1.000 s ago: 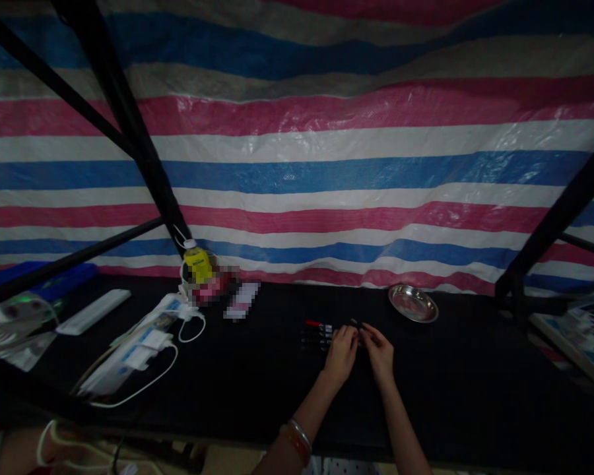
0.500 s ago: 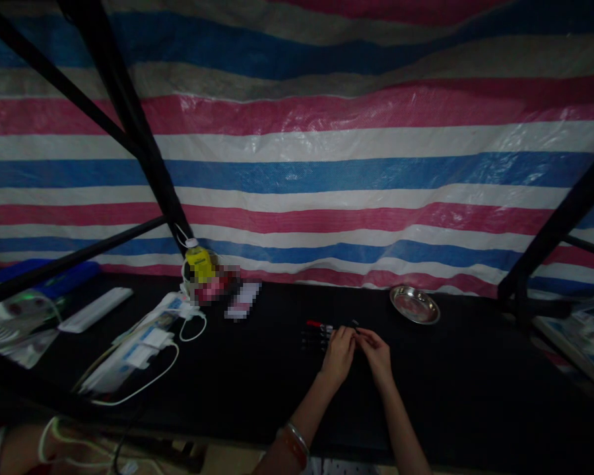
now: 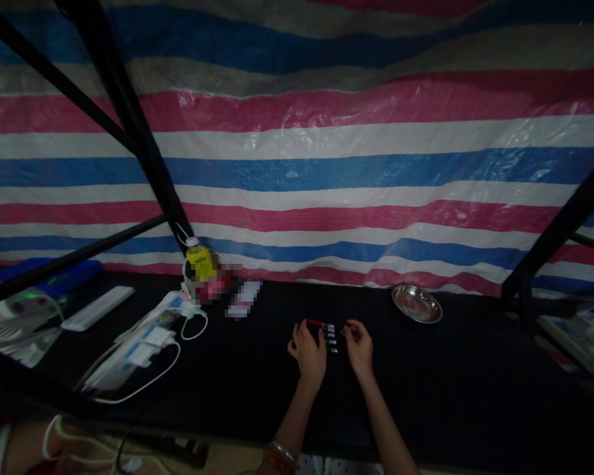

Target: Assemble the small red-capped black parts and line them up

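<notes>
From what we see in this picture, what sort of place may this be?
Perhaps a makeshift work corner, though I cannot be sure: a striped plastic sheet hangs like a wall behind a long black tabletop, and a dark slanting post with side braces suggests a simple frame.

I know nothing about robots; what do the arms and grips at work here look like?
They are a person's. The left grip and right grip are ungloved human hands. No sleeves or cables show on either forearm. The left forearm wears a shiny silver-coloured bangle and a reddish-brown band; the right forearm shows no jewellery.
</notes>
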Available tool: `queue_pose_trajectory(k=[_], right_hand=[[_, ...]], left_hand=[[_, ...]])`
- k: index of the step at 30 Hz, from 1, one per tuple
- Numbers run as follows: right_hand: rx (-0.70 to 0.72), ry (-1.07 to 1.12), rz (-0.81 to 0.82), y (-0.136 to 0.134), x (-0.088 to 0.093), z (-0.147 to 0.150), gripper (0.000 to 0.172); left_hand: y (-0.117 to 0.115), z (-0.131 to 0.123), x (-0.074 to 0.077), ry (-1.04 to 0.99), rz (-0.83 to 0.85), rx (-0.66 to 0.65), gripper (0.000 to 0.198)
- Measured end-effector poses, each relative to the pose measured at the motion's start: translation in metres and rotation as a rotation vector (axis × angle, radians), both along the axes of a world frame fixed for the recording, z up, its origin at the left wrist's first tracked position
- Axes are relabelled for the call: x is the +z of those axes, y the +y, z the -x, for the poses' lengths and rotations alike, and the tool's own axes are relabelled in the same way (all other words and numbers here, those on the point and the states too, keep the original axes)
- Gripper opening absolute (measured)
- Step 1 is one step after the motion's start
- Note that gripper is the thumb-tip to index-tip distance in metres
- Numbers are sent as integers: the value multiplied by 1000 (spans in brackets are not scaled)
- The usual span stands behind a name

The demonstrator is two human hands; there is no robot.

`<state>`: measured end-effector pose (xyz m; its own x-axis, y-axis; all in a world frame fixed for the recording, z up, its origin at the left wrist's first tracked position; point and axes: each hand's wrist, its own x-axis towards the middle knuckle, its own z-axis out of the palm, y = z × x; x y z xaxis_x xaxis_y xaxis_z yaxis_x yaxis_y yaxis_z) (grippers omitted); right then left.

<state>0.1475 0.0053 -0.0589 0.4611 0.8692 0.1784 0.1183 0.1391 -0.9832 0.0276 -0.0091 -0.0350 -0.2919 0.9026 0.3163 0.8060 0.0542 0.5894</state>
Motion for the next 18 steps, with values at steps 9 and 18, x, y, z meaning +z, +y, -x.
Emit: queue_pose_trajectory(k=[9, 18], right_hand=[[-37, -47, -7, 9, 7, 14, 32], [-136, 265, -151, 4, 39, 26, 41]], left_hand=[[2, 0, -3, -112, -38, 1, 37], [5, 10, -16, -487, -390, -147, 29]])
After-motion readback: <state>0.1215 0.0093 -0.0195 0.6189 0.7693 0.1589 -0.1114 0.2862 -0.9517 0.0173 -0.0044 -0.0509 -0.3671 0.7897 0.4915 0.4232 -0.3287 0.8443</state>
